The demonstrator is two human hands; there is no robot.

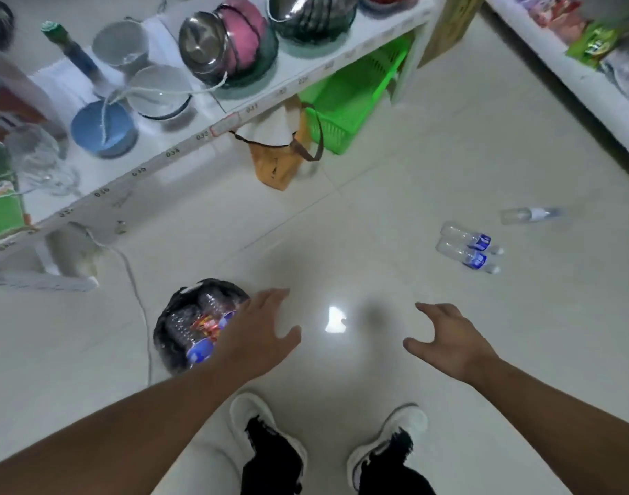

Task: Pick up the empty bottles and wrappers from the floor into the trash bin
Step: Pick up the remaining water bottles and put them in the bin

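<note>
1. Head view: three empty bottles lying on the floor (pixel 377 194), all ahead and to the right of both hands, toward the right-hand shelving.
2. Pair of blue-labelled bottles (pixel 467 249) side by side, touching or nearly so, long axes running from upper left to lower right, caps toward the lower right.
3. Third, clear bottle (pixel 532 215) farther out beyond the pair, long axis almost level across the view.
4. Right hand (pixel 448 339) nearer to all three; fingers spread and relaxed, grasping nothing, well apart from the pair.
5. Left hand (pixel 261 334) likewise released, hovering just beside the trash bin (pixel 170 337).
6. Trash bin, lined in black, standing on the floor at the left, near the left-hand shelf; already holding clear bottles and a red wrapper.
7. Likely next: reach forward and right with the right hand, closing across the short width of the nearer bottle.
</note>
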